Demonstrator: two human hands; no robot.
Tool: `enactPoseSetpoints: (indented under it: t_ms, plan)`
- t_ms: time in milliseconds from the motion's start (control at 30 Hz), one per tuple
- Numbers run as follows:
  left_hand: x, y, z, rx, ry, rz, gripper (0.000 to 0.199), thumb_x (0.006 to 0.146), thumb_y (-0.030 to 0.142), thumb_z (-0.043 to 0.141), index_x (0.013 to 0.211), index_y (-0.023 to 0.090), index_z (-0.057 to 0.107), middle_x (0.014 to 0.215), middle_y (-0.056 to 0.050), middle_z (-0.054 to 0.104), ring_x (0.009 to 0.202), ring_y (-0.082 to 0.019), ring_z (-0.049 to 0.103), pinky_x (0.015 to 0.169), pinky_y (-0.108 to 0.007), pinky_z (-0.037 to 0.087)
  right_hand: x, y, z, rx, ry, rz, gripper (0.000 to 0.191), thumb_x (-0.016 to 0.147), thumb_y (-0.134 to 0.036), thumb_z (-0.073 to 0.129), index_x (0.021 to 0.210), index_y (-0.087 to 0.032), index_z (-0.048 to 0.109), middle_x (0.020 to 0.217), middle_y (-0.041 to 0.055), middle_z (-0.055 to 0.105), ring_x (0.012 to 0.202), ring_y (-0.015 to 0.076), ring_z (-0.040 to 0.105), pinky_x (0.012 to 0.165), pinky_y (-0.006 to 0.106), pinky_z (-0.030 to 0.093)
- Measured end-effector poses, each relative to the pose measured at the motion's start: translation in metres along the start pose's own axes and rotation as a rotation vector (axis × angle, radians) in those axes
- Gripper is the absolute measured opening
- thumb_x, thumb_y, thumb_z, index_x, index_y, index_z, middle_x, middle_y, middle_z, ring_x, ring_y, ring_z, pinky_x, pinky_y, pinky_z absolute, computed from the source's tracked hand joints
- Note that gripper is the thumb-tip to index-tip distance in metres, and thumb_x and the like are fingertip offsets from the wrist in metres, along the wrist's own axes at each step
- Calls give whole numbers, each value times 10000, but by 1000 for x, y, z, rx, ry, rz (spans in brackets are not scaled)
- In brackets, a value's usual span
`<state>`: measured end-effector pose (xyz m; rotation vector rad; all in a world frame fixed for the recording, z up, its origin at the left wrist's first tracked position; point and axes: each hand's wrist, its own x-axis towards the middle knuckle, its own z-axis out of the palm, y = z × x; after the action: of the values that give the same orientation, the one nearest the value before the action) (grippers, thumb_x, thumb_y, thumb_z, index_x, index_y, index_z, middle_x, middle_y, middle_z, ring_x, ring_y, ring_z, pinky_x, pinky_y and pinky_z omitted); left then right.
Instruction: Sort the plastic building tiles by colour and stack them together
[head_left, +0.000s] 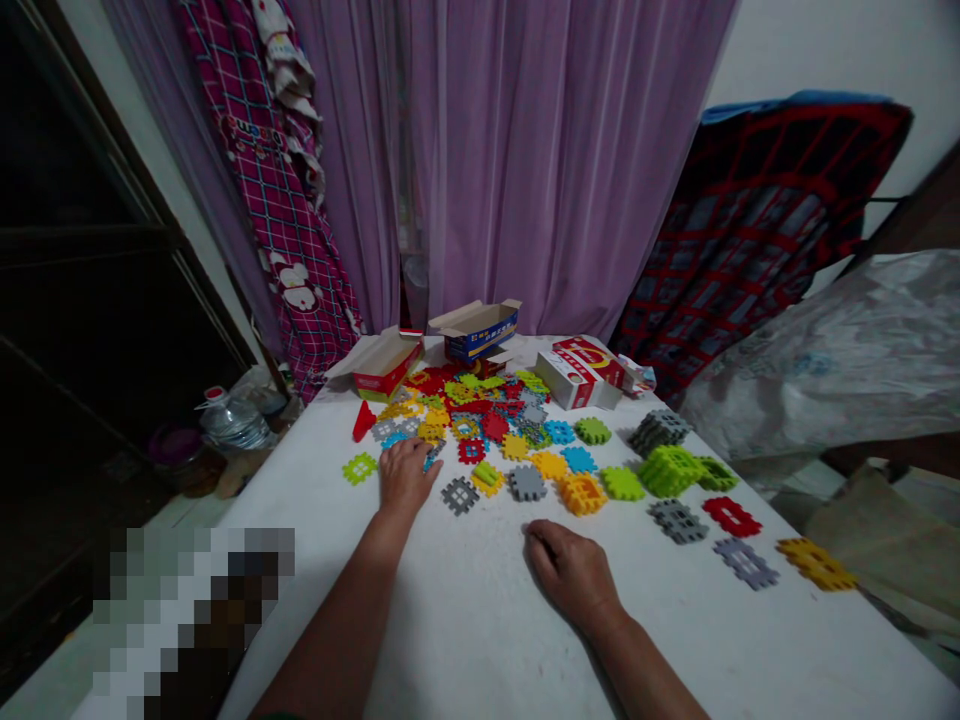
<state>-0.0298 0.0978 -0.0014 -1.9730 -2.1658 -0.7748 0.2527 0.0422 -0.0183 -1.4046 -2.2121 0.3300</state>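
My left hand (406, 474) reaches to the near left edge of a loose pile of plastic interlocking pieces, thumb apart from the other fingers. Its fingertips lie over small blue and yellow pieces; whether they touch them I cannot tell. A lime-green window piece (360, 468) lies just left of it, and a dark grey window piece (460, 495) to its right. My right hand (574, 568) rests curled on the table, with nothing visible in it. Beyond it are a grey square piece (527, 484) and an orange stack (582, 494).
Stacks of green pieces (670, 471) and grey pieces (658, 430) stand at the right. A red piece (733, 516) and a yellow piece (816, 564) lie near the right edge. Open cartons, one blue (481, 335) and one red-and-white (581, 372), line the white table's (465, 620) back.
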Motion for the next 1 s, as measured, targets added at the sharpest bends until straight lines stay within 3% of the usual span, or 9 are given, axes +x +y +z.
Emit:
enactPoseSetpoints:
  t_ms: [167,333,467,533,733,867,1000]
  plan:
    - [0,1,-3,-7,57,-2,160,859,299,614,959,234,721,1060,-77,703,1011,-267,598,908,-404,426,2,-1,0,24,-45,31,316,898,-281,411,948,-242,721,912,32,762,814,163,703,717,230,477]
    - [5,8,-9,-315,157,-67,196,875,331,558,890,228,724,966,-67,701,927,-219,624,867,-342,470,2,-2,-1,67,-35,63,324,888,-282,412,963,-249,725,927,35,763,842,179,701,746,251,485]
    - [8,25,-12,-756,-35,-391,266,826,430,571,868,203,704,822,-20,702,692,-156,631,621,-259,479,2,-7,-2,69,-11,80,325,886,-274,402,939,-241,721,915,35,761,830,181,702,748,256,487]
    - [6,36,-13,-891,-158,-472,354,787,507,592,855,175,697,766,-18,698,570,-130,602,491,-227,420,2,-8,-1,77,17,77,318,889,-285,408,943,-235,717,903,38,760,812,178,703,736,254,490]
    - [-6,70,-18,-1103,-493,-467,460,646,575,693,826,151,680,782,-37,711,461,-55,505,400,-180,282,2,-3,5,166,234,81,313,886,-366,503,1092,-190,661,736,12,702,572,122,618,595,221,478]
    - [-15,87,-20,-1073,-619,-387,437,651,575,672,794,163,663,766,-26,705,487,-63,519,406,-179,271,3,0,7,234,370,28,384,868,-361,562,1207,-184,589,851,20,703,547,90,584,562,206,486]
    - [-21,96,-20,-1062,-674,-373,431,645,569,681,797,167,657,729,-12,686,476,-68,514,411,-186,269,3,0,5,210,455,-51,357,856,-349,598,1173,-184,594,862,28,702,561,91,580,564,209,496]
